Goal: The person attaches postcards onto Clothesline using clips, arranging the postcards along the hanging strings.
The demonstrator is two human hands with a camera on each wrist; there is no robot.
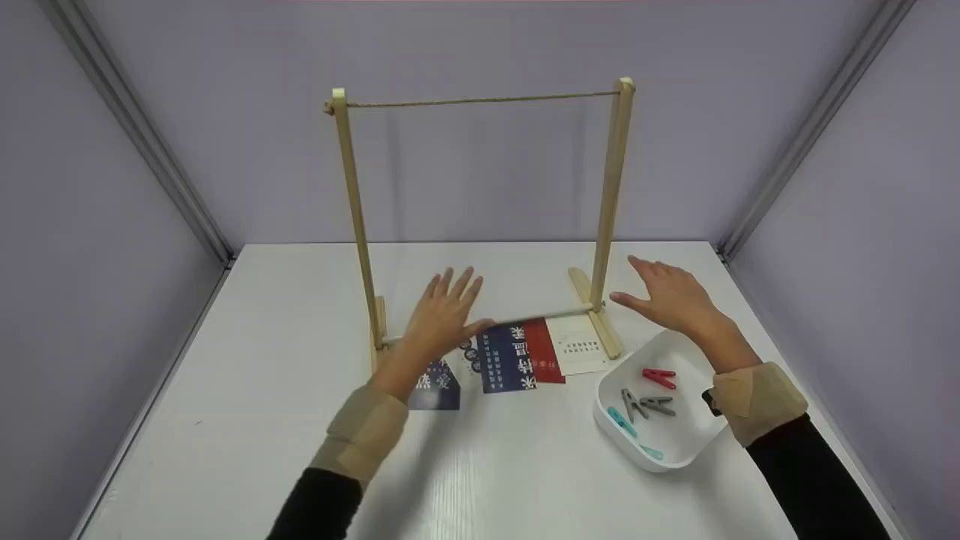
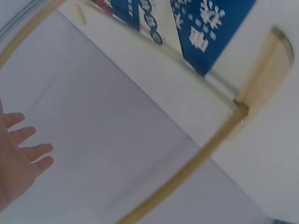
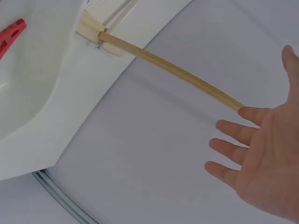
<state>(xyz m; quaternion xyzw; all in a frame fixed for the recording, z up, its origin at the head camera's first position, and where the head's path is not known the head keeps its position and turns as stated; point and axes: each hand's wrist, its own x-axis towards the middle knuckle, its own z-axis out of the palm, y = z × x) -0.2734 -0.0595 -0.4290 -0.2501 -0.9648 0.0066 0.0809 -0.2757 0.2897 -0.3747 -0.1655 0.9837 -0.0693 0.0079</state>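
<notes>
My left hand [image 1: 441, 319] is raised with its fingers spread, in front of the lower bar of a wooden frame [image 1: 613, 165]. In the head view it hides part of the bar and the cards. My right hand [image 1: 670, 296] hovers right of the frame's right post, beyond a white tub [image 1: 611, 427]; its fingers are extended and the palm [image 3: 266, 172] holds nothing. On the table around the bar lie a dark blue card [image 1: 439, 386], another blue card [image 1: 506, 360], a red card [image 1: 541, 349] and a white card [image 1: 577, 345].
Red [image 1: 659, 377], grey [image 1: 657, 406] and teal clothespins [image 1: 622, 421] lie in the tub. A thin rope [image 1: 480, 100] runs between the tops of the posts. Pale panels [image 1: 480, 187] enclose the white table [image 1: 285, 390] at the back and sides.
</notes>
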